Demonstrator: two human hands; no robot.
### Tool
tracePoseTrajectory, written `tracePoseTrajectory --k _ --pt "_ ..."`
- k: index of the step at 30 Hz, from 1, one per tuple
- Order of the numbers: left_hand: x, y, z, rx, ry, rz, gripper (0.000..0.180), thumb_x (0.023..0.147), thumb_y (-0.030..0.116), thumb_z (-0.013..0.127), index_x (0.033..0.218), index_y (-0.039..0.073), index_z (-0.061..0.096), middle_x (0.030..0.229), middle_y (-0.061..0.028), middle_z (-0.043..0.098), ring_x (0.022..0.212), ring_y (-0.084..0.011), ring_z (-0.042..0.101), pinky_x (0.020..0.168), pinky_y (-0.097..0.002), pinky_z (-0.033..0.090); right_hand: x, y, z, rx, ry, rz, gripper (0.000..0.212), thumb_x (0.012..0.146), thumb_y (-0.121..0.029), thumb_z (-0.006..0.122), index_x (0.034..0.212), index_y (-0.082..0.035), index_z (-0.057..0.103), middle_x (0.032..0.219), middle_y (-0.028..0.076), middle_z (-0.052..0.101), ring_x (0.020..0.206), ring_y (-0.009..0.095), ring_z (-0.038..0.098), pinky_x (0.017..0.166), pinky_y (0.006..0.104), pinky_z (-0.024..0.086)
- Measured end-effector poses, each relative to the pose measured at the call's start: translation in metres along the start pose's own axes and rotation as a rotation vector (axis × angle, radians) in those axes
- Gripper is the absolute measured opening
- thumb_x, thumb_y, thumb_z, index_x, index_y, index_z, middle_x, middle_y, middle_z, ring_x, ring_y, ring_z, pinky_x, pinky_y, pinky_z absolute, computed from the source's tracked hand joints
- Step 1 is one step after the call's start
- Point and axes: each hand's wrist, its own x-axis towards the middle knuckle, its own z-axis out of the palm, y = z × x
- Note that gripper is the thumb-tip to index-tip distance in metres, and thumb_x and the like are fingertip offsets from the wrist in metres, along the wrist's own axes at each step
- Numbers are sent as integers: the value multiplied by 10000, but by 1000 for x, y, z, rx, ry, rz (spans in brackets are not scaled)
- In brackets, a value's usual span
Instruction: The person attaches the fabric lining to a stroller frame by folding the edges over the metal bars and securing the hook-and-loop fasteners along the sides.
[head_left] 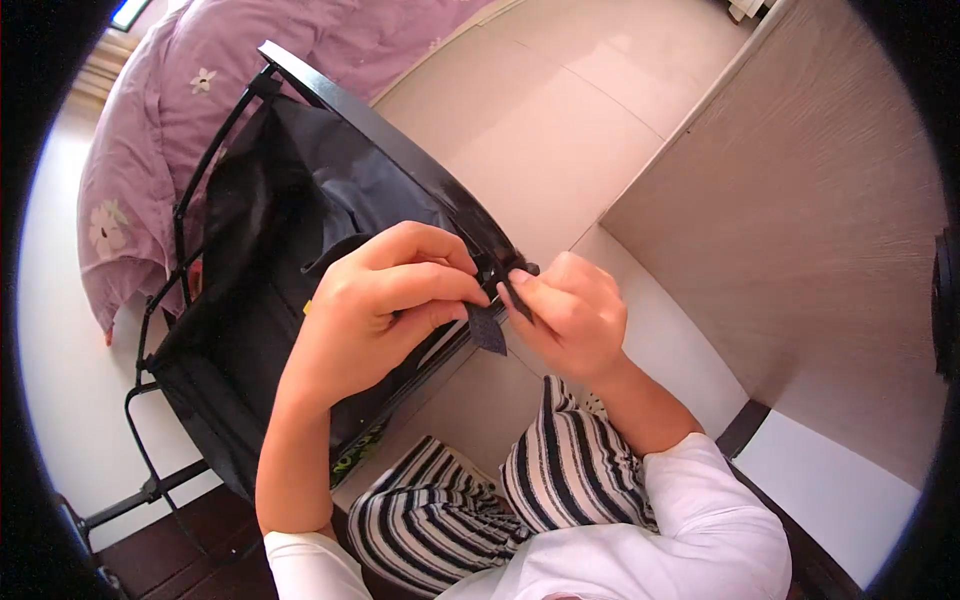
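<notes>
A black fabric bag (240,290) hangs inside a black metal frame, whose broad glossy top rail (370,125) slants from the upper left toward my hands. At the rail's near end, my left hand (385,305) pinches a short dark fabric strap (487,330), its loose end hanging below the fingertips. Close beside it on the right, my right hand (570,312) is closed, thumb and forefinger pinching another dark strip at the same corner. Fingers partly cover the spot where the strips meet the frame. Whether both strips belong to one strap I cannot tell.
Behind the frame lies a purple flowered bedcover (140,190). A wood-grain panel (800,200) rises on the right above a white base. Pale floor tiles (540,110) stretch between them. My knees in striped trousers (570,450) are just below my hands. Thin frame bars (150,490) reach out at the left.
</notes>
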Motion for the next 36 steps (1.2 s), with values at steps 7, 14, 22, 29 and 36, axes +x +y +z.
tracePoseTrajectory --k 7,14,22,29,36 --pt "-12 4 -10 -31 -58 -83 178 652 -52 640 806 35 656 914 -91 620 782 -200 613 683 -276 481 -5 -12 -3 -150 -134 -27 345 655 -32 733 975 -22 604 570 15 453 447 168 391 422 302 299" --pt "-18 8 -14 -109 -118 -145 126 688 -21 652 810 9 644 885 -101 643 773 -204 625 689 -277 489 -18 -14 0 -64 -166 31 409 716 -190 683 1067 -4 587 680 47 500 546 208 463 494 315 391" --pt "-21 14 -8 -36 -64 -183 149 662 -21 679 807 6 652 788 -70 630 726 -182 614 631 -267 478 -2 -38 1 13 -157 188 509 705 -306 718 1061 19 553 684 79 517 556 231 501 504 326 415" --pt "-20 16 -12 -18 -84 -171 107 710 17 679 810 -7 652 755 -75 614 702 -175 612 632 -263 474 18 -47 -8 -216 -265 199 360 721 -232 711 954 10 581 621 53 544 516 208 521 487 312 399" --pt "-4 15 -19 -386 -200 -597 242 873 169 582 875 -70 621 750 -60 622 668 -99 607 611 -228 491 16 -50 -7 -210 -274 196 324 693 -120 723 953 11 581 649 54 592 535 201 546 501 304 405"
